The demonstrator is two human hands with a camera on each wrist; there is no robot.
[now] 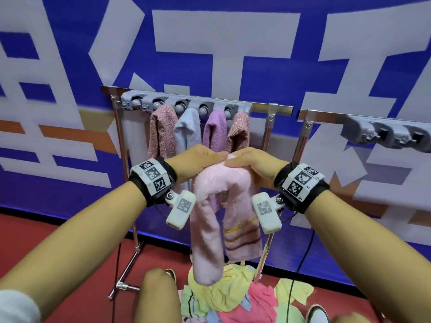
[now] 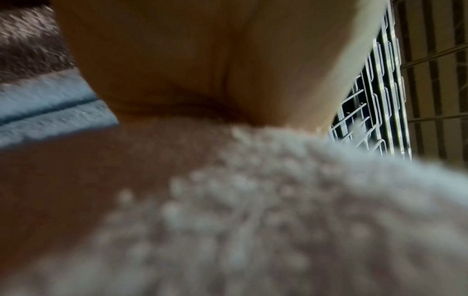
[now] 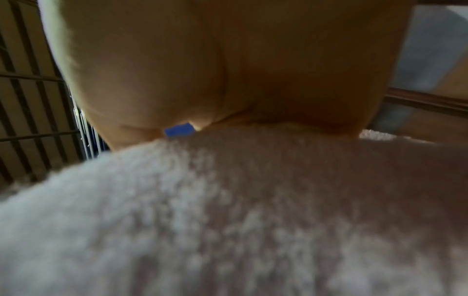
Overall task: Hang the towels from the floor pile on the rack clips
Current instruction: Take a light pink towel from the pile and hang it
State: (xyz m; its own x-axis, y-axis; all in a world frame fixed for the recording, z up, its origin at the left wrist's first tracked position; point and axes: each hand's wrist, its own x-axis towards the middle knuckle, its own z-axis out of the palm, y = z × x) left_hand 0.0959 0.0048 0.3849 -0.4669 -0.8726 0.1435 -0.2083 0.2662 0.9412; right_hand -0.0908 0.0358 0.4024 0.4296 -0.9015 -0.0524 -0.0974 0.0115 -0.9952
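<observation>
a person's left hand (image 1: 197, 160) and right hand (image 1: 254, 163) meet at the top of a pale pink towel (image 1: 224, 206), each gripping its gathered upper edge, fingers curled over the cloth and thumbs nearly touching. the towel hangs folded from that grip in two lobes, the right one showing yellow, pink and purple stripes near its lower hem, and its lowest end reaches the floor pile (image 1: 233, 297) of yellow, pink and green cloths lying on the red floor (image 1: 70, 241). both wrist views show only blurred palm pressed to fluffy towel pile, so individual fingers cannot be made out there. just behind the hands stands a metal rack (image 1: 121, 159) with a grey clip bar (image 1: 186, 104) across its top; four towels already hang from it side by side: a speckled red towel (image 1: 162, 131), a light blue towel (image 1: 187, 130), a purple towel (image 1: 215, 130) and a second speckled red towel (image 1: 239, 132). a second clip bar (image 1: 384, 135) sits on the rail to the right. a blue and white banner (image 1: 210, 43) fills the wall behind.
</observation>
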